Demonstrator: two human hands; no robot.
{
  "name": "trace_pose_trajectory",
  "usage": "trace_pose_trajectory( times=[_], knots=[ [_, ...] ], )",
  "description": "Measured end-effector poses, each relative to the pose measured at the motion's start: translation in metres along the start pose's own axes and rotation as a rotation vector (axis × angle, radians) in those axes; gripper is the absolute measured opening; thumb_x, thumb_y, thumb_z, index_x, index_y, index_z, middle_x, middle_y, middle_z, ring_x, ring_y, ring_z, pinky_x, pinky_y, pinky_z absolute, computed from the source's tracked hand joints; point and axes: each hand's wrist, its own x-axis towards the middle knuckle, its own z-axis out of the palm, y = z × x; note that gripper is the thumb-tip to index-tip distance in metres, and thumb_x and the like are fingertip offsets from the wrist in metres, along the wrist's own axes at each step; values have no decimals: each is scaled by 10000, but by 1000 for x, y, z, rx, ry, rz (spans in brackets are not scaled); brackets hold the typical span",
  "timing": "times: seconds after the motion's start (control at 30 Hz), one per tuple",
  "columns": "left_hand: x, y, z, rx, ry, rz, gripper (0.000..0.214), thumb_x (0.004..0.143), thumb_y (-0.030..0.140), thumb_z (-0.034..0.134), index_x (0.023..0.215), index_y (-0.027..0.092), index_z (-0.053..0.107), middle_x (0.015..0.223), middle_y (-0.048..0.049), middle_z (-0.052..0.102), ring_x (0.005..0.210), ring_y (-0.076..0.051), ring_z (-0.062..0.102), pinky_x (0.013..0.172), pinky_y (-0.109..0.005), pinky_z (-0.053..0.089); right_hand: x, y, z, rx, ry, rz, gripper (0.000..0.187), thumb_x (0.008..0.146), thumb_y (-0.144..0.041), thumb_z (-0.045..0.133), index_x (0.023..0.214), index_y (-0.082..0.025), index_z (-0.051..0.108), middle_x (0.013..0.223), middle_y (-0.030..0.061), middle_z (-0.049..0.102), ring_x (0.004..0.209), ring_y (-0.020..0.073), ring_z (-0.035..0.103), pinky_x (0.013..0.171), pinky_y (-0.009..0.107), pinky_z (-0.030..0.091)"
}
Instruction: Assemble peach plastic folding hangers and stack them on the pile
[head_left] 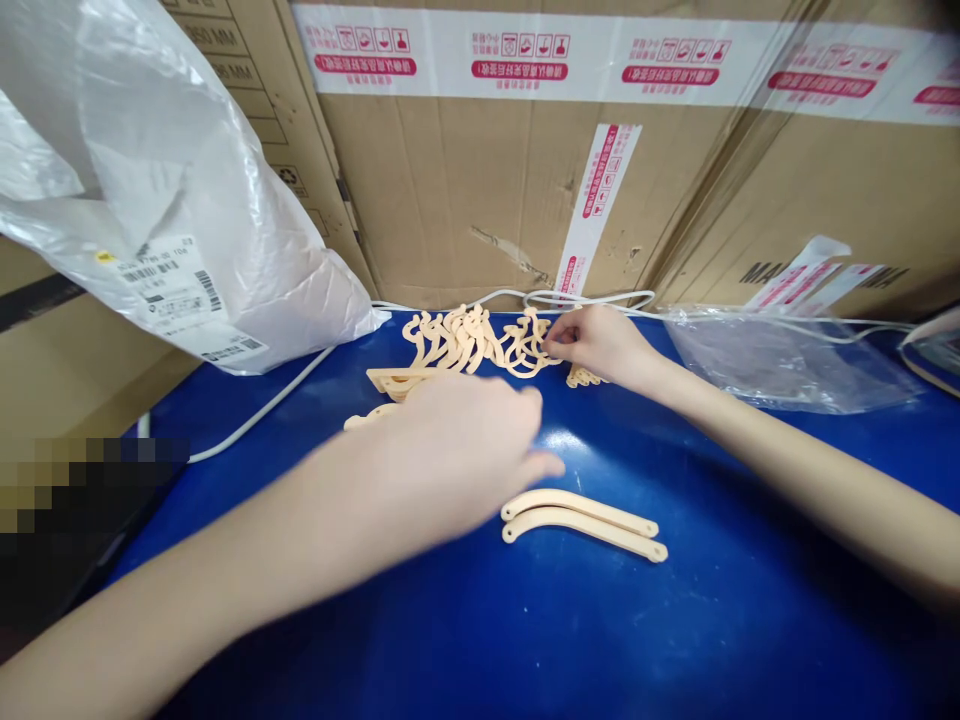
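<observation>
White plastic bag (pixel 187 180), bearing printed labels, is standing at the far left, beside the blue tabletop (pixel 750 480). To its right, round-edged wooden pieces (pixel 366 418) and a stack of flat wooden pieces (pixel 386 380) are lying partly behind the left hand. Beyond that stack, S-shaped wooden pieces (pixel 450 340) are lying in an overlapping heap at the far edge.

Left hand (pixel 472 440), blurred, is extending across the middle. Its thumb and forefinger are standing apart and nothing is showing between them; this grip is appearing released.

Crescent-shaped wooden pieces (pixel 517 350) are lying to the right of the S-shaped heap. Nearer, two curved wooden strips (pixel 589 524) are lying side by side, holes at their ends, well apart from the heaps.

Right hand (pixel 600 340) is reaching to the right edge of the crescents, fingers drawn together; whether this grip is grasping a piece is not showing. Small wooden pieces (pixel 581 377) are lying partly under it. Clear plastic bag (pixel 787 370) is lying flat at the far right.

Progress, as judged: one pair is being kept separate; the other pieces are remaining grouped by shape, and no joined parts are showing.
</observation>
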Motion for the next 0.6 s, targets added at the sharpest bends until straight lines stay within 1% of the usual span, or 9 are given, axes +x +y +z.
trace_pose_trajectory(
  times=[0.07, 0.1, 0.13, 0.2, 0.23, 0.3, 0.4, 0.5, 0.6],
  knots=[
    [11, -25, -19, -16, -51, -134, 427, 901, 558, 463, 703, 205, 596, 602, -9, 600, 496, -158, 518, 520, -289, 297, -5, -5, -8, 46, 41, -10, 187, 774, -291, 596, 801, -173, 739, 671, 19, 660, 571, 137, 543, 556, 280, 362],
    [18, -40, -26, -28, -52, -215, 427, 905, 546, 436, 713, 203, 602, 620, -11, 611, 522, -161, 526, 541, -288, 305, -11, -9, -13, 73, 57, -24, 179, 771, -295, 598, 789, -179, 733, 659, 11, 650, 568, 132, 537, 560, 277, 369],
    [25, -56, -31, -25, -71, -303, 388, 896, 505, 440, 733, 199, 612, 650, -17, 625, 567, -173, 549, 565, -292, 318, -17, -13, -17, 130, 65, -74, 155, 761, -282, 608, 756, -182, 727, 641, 7, 639, 565, 129, 533, 567, 279, 374],
    [39, -89, -34, -43, -119, -433, 336, 841, 461, 490, 692, 180, 598, 662, -31, 628, 628, -197, 579, 580, -295, 330, -34, -23, -23, 184, 38, -161, 118, 742, -228, 609, 735, -197, 722, 651, -1, 645, 583, 128, 547, 592, 279, 392],
    [45, -105, -32, -85, -163, -496, 331, 818, 466, 516, 679, 176, 597, 684, -37, 637, 667, -206, 594, 595, -295, 349, -44, -29, -24, 193, 18, -175, 110, 745, -228, 613, 732, -205, 720, 657, -5, 648, 587, 127, 551, 595, 280, 393],
    [53, -128, -26, -108, -188, -588, 351, 789, 484, 549, 645, 168, 596, 681, -46, 639, 688, -198, 592, 627, -294, 379, -61, -39, -21, 190, -51, -225, 86, 751, -226, 625, 724, -211, 706, 670, -9, 645, 609, 130, 554, 618, 285, 402],
    [59, -145, -15, -84, -209, -655, 435, 805, 554, 514, 625, 166, 597, 672, -66, 652, 660, -195, 589, 637, -310, 398, -80, -51, -10, 159, -128, -258, 79, 780, -231, 622, 725, -213, 676, 663, -10, 633, 634, 144, 544, 668, 312, 406],
    [61, -148, -6, -104, -214, -692, 473, 783, 602, 516, 598, 172, 578, 664, -95, 668, 636, -230, 623, 619, -328, 424, -87, -55, 0, 137, -173, -290, 110, 800, -230, 607, 695, -207, 631, 659, -11, 623, 637, 146, 526, 664, 318, 381],
    [63, -149, 0, -155, -205, -723, 479, 757, 617, 540, 628, 159, 590, 677, -122, 676, 628, -256, 646, 591, -333, 452, -89, -55, 4, 134, -183, -280, 129, 806, -218, 600, 679, -196, 611, 650, -17, 608, 625, 136, 503, 658, 311, 356]
  ],
)
